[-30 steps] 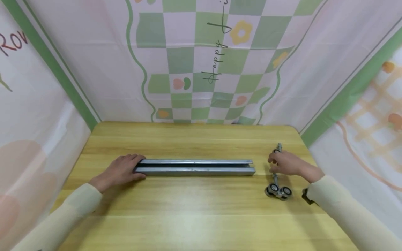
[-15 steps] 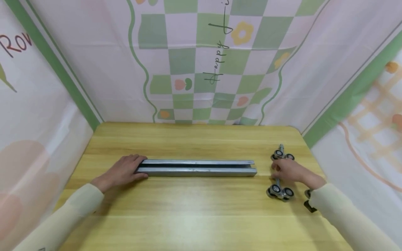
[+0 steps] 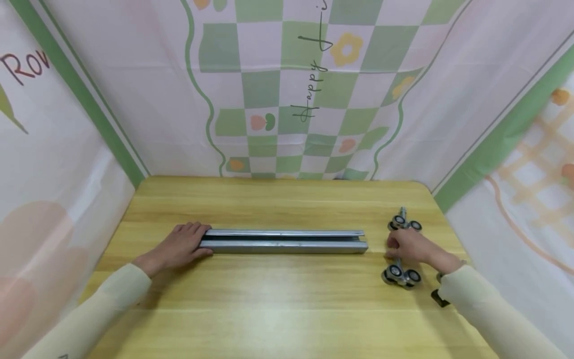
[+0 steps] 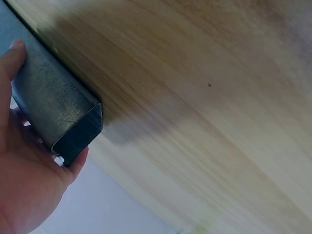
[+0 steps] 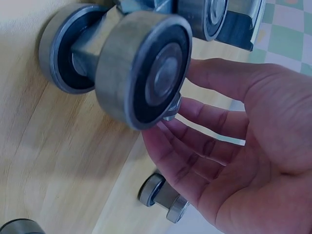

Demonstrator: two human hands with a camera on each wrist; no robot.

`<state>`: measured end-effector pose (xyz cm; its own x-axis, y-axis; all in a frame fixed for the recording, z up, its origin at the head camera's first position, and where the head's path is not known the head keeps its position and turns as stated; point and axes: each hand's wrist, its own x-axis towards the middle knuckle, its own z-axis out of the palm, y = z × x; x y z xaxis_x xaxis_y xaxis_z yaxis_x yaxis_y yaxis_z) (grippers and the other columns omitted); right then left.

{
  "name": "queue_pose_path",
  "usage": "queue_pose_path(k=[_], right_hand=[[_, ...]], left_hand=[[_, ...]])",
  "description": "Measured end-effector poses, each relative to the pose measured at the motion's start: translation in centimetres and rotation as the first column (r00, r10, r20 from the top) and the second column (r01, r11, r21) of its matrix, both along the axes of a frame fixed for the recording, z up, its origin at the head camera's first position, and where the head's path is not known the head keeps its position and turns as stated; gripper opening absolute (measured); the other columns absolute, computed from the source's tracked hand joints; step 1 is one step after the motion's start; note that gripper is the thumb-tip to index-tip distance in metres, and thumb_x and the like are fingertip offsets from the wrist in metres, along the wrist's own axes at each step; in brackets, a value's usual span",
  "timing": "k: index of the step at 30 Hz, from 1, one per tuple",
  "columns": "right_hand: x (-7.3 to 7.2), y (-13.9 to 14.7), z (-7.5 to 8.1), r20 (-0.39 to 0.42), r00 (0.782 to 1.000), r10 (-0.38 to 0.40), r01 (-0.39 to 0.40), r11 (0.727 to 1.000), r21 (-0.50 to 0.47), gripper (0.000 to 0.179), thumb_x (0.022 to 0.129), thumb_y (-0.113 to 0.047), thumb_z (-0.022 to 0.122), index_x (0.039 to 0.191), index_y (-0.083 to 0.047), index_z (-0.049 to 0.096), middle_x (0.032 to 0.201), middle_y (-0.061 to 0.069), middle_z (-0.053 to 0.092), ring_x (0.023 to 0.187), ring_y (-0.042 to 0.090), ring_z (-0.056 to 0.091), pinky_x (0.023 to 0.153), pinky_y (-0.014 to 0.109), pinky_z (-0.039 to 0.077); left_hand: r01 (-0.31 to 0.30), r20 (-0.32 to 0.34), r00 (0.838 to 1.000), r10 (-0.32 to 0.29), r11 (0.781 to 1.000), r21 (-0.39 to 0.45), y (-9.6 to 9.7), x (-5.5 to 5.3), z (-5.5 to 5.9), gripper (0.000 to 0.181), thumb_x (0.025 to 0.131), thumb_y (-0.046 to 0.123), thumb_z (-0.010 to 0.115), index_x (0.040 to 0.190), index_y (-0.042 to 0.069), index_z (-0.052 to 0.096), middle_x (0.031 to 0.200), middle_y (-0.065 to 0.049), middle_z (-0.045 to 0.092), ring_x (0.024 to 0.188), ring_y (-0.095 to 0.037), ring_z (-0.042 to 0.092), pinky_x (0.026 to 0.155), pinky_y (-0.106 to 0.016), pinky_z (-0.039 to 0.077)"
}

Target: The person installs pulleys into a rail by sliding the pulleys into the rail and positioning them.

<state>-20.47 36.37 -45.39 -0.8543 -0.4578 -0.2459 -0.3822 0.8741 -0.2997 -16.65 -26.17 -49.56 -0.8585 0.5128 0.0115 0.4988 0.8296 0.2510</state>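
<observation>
A grey metal rail (image 3: 284, 247), a channel with a long slot along its top, lies across the wooden table. My left hand (image 3: 179, 244) grips its left end, thumb on the near side and fingers on the far side. The rail's hollow end (image 4: 80, 131) shows in the left wrist view. Right of the rail, my right hand (image 3: 410, 245) pinches the bolt of the nearer roller trolley (image 3: 400, 275), fingertips partly hidden behind a wheel (image 5: 158, 73) in the right wrist view. Just past that hand sits a second roller trolley (image 3: 403, 223), its threaded bolt pointing away.
By the right sleeve lies a dark metal piece (image 3: 439, 298), partly covered. The wooden table (image 3: 269, 309) runs up to a patterned cloth (image 3: 260, 89) at the back, with cloth sides left and right.
My right hand has shifted slightly toward me, uncovering the far trolley's wheels. The left hand keeps its hold on the rail. The view has shifted slightly.
</observation>
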Motion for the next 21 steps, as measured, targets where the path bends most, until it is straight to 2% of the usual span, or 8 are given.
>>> queue_pose_path(k=[4,12,21], right_hand=[[0.14,-0.2,0.08,0.009,1.0,-0.01,0.01,1.0,0.003,0.019,0.089,-0.017,0.084,0.083,-0.008,0.069,0.071,-0.003,0.059,0.063,0.011,0.049,0.059,0.03,0.044],[0.18,0.02,-0.15,0.013,0.999,-0.029,0.029,0.999,0.028,0.019,0.085,-0.015,0.087,0.091,-0.003,0.074,0.082,0.001,0.07,0.073,0.014,0.063,0.069,0.04,0.058],[0.09,0.16,-0.25,0.007,0.999,-0.04,0.039,0.998,0.043,0.019,0.082,-0.013,0.088,0.09,-0.002,0.075,0.082,0.003,0.071,0.072,0.015,0.064,0.068,0.04,0.058]], left_hand=[[0.002,-0.006,1.0,-0.002,1.0,-0.012,0.02,0.1,-0.04,0.06,0.104,0.042,0.068,0.143,-0.001,0.052,0.13,-0.02,0.062,0.121,-0.039,0.058,0.105,-0.065,0.043],[0.005,-0.011,1.0,-0.006,1.0,-0.018,0.13,0.19,0.13,0.059,0.104,0.041,0.068,0.143,-0.001,0.052,0.13,-0.02,0.061,0.121,-0.039,0.058,0.105,-0.066,0.043],[0.0,-0.004,1.0,0.0,1.0,-0.018,0.19,0.28,0.22,0.06,0.104,0.04,0.067,0.144,-0.002,0.051,0.131,-0.021,0.06,0.122,-0.04,0.057,0.106,-0.066,0.042]])
